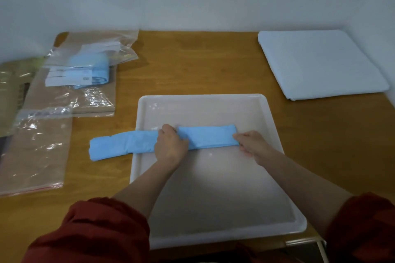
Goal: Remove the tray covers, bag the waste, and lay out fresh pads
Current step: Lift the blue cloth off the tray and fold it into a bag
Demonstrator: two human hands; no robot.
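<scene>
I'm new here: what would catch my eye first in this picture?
The long folded light-blue sheet stands out most: it lies across the shallow white plastic tray on the wooden table, its left end reaching past the rim, gripped by the left hand and right hand. At far left a clear plastic bag holds more blue material; at far right lies a flat white folded stack.

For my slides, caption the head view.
Left hand and right hand grip a folded blue sheet across a white tray on a wooden table.
</scene>
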